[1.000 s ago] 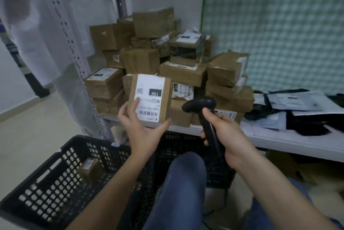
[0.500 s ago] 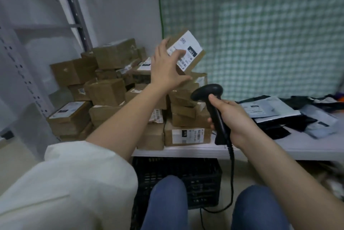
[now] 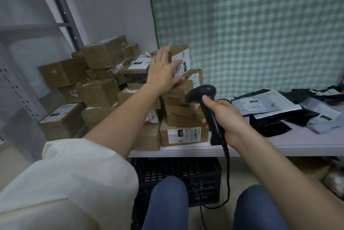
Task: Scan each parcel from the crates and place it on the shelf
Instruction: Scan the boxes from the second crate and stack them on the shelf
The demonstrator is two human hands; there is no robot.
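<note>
One parcel point(image 3: 181, 60) sits atop the leaning box stack point(image 3: 183, 99) at frame centre, left hand point(image 3: 163, 73) flat against it, right hand point(image 3: 222, 116) gripping scanner point(image 3: 206, 106); careless release likely topples it.

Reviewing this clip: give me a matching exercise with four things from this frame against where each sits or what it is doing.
1. left hand
2. right hand
3. black crate
4. grey mailer bags

A. under the shelf board
B. grips the scanner
C. flat on the shelf, right side
D. straight fingers against the top parcel

Pairs: 1-D, 2-B, 3-A, 4-C
</note>
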